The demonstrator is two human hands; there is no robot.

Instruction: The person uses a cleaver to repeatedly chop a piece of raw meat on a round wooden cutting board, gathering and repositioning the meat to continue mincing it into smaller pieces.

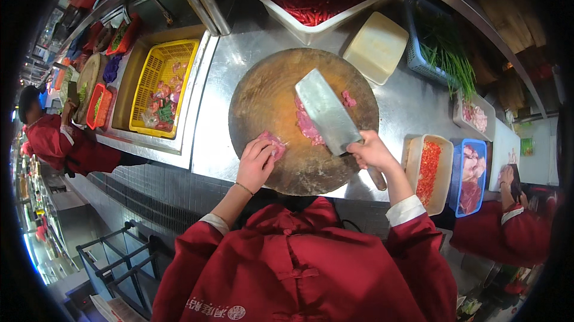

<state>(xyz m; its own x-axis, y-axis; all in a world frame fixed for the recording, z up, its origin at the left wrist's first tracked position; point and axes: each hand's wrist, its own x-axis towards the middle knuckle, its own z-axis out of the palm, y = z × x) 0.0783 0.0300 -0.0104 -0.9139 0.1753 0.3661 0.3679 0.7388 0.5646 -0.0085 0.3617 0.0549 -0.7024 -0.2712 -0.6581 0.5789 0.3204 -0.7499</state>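
A round wooden chopping block stands on the steel counter before me. My right hand grips the handle of a Chinese cleaver, whose broad blade lies over the block, tilted toward the upper left. Sliced raw meat shows along the blade's left edge, partly hidden under it. Past the blade's right side sits a small bit of raw meat. My left hand rests at the block's near left, fingers curled onto a larger piece of raw meat and holding it against the wood.
Behind the block are a tub of red chillies, a cream plastic container and a blue basket of green stalks. Chopped chillies and a blue meat basket stand right. A yellow basket is left. Co-workers flank me.
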